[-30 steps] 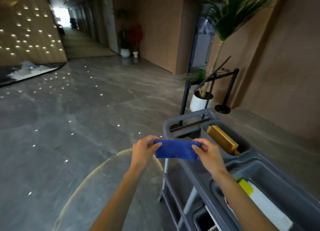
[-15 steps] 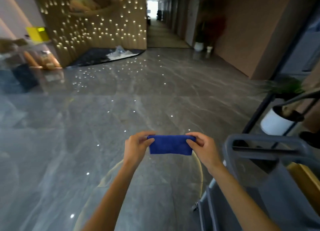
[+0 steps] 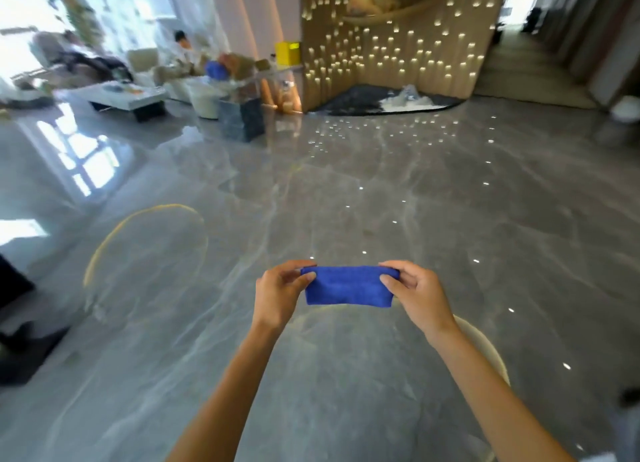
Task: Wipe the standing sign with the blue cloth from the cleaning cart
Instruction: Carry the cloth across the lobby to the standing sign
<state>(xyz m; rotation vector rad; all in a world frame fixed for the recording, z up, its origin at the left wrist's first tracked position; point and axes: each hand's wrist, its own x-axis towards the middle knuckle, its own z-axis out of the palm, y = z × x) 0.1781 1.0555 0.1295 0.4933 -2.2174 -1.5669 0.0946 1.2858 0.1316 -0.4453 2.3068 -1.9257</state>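
I hold a folded blue cloth stretched between both hands, in front of me above the grey marble floor. My left hand pinches its left end and my right hand pinches its right end. No standing sign is visible from here, and the cleaning cart is out of view.
The polished marble floor stretches ahead. A dark stone block and a low white table stand at the far left, where a person sits among sofas. A lit gold wall rises behind, and a corridor opens at far right.
My view has swung left, away from the cart and plant and onto the lounge side of the lobby. Both hands still hold the cloth the same way.
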